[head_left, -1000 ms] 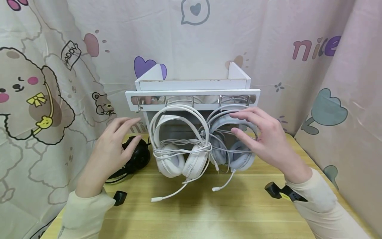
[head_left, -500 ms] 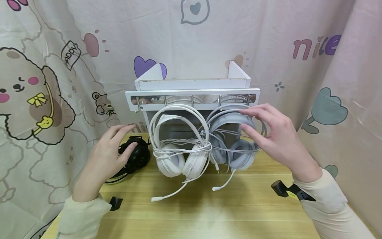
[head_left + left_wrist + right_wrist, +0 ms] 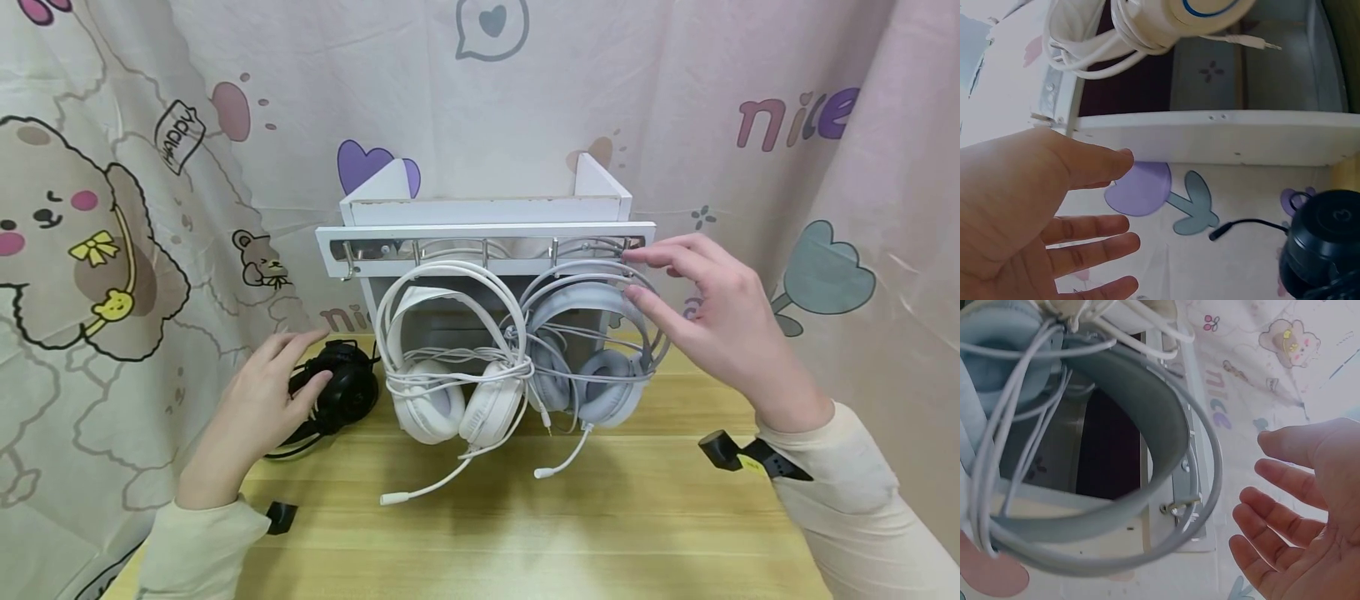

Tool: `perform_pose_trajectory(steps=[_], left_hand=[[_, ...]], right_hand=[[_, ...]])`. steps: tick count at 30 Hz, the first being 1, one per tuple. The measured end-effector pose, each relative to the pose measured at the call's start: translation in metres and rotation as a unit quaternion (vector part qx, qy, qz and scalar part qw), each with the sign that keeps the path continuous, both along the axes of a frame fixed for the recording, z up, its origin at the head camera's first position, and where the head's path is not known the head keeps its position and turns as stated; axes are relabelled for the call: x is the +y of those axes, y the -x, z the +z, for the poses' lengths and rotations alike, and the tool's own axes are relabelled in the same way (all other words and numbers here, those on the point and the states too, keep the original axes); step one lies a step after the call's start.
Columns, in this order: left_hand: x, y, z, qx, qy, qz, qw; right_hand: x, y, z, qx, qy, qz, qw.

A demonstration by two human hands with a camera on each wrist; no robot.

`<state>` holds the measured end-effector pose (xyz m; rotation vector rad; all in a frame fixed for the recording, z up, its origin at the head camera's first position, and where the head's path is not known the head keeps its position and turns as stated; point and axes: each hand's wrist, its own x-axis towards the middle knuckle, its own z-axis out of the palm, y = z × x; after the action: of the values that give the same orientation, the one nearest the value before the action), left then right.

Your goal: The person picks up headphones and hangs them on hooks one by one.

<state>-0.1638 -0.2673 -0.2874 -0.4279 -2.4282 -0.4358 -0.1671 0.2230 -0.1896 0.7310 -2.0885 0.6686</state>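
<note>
A white headset and a blue-grey headset hang side by side from the hooks of a white rack, their cables wound around them. My right hand is beside the blue-grey headset's band, fingers extended and holding nothing; the right wrist view shows a gap between the fingertips and the band. On the left, my left hand is held with relaxed fingers, overlapping a black headset on the table in the head view. In the left wrist view that black headset sits apart from the hand.
The rack stands on a wooden table, with a bare metal hook at its left end. A printed curtain surrounds the table at the back and sides. Microphone booms stick out toward the front.
My right hand has moved right and slightly up, off the blue-grey headset's band. My left hand has drifted a little left and down. The hanging headsets stay in place.
</note>
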Motion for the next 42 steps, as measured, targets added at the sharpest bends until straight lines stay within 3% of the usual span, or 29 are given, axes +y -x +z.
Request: perform_pose_trajectory(steps=[24, 32, 38, 42], left_hand=[[-0.037, 0.014, -0.042, -0.083, 0.023, 0.025, 0.9959], [-0.045, 0.015, -0.053, -0.134, 0.019, 0.043, 0.9899], [-0.05, 0.018, -0.059, -0.128, 0.02, 0.042, 0.9906], [-0.052, 0.02, -0.06, -0.099, 0.015, 0.037, 0.9943]], right_hand=[[0.012, 0.038, 0.039, -0.046, -0.039, -0.044, 0.9972], [0.01, 0.05, 0.049, -0.046, -0.058, -0.044, 0.9963], [0.011, 0.055, 0.05, -0.045, -0.065, -0.04, 0.9961], [0.011, 0.059, 0.054, -0.039, -0.08, -0.028, 0.9956]])
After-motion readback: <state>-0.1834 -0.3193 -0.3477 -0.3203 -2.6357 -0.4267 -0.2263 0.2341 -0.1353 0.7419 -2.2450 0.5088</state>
